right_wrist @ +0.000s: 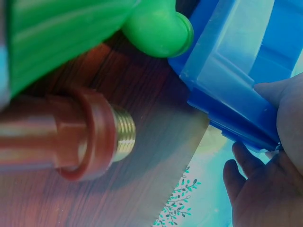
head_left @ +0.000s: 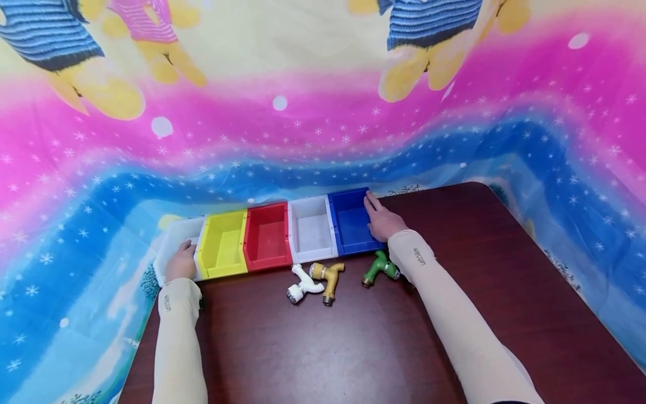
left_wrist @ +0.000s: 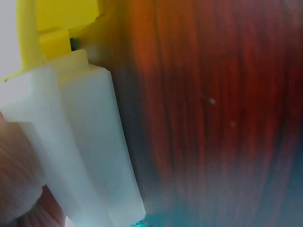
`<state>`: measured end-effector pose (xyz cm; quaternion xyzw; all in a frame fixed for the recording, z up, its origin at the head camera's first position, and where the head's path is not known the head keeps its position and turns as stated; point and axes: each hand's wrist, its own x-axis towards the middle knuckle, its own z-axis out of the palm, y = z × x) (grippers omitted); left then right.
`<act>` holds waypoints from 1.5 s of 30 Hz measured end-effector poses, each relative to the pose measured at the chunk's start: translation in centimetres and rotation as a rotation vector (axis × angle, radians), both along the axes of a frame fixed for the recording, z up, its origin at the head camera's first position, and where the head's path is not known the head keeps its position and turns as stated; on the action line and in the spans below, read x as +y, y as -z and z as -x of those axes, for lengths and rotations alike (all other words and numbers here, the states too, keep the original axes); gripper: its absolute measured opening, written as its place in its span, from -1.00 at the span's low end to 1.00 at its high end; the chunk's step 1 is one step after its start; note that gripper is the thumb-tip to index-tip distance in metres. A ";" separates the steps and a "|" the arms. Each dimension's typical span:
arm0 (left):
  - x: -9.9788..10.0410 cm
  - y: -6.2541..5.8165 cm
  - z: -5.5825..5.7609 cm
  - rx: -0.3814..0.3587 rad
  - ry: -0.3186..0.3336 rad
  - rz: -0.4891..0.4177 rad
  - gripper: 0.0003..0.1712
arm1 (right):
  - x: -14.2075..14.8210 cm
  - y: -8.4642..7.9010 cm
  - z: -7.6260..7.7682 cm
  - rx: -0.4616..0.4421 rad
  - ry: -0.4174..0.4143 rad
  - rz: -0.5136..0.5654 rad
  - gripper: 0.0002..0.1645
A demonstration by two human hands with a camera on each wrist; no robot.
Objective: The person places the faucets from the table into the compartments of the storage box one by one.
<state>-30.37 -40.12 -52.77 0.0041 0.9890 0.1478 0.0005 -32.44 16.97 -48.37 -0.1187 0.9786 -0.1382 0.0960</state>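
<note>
Five plastic bins stand side by side in a row. My left hand [head_left: 180,262] holds the near wall of the left-end white bin [head_left: 168,249], whose pale outer side fills much of the left wrist view. At the other end, my right hand [head_left: 386,223] grips the right wall of the blue bin [head_left: 351,224]. In the right wrist view the thumb [right_wrist: 272,91] lies over its rim and the other fingers are outside. Between them are a yellow bin [head_left: 222,241], a red bin [head_left: 267,235] and a second white bin [head_left: 311,229].
In front of the bins a white tap [head_left: 304,285] and a yellow tap [head_left: 330,280] lie close together. A green tap [head_left: 379,269] lies near my right forearm. The right wrist view shows a reddish-brown fitting [right_wrist: 94,135] with brass thread. Patterned cloth hangs behind the dark table [head_left: 313,348].
</note>
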 end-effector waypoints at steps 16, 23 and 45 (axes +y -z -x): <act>1.6 -2.6 -1.8 0.209 -0.098 0.016 -0.43 | 0.1 0.1 0.2 -0.006 -0.010 -0.005 -0.06; 6.2 -5.1 -2.5 0.467 0.016 0.107 -0.43 | 0.1 0.2 0.3 0.006 -0.009 -0.004 -0.05; 22.6 -4.0 -8.2 0.344 0.622 0.181 -0.32 | 0.2 0.5 0.7 0.004 -0.014 -0.012 -0.06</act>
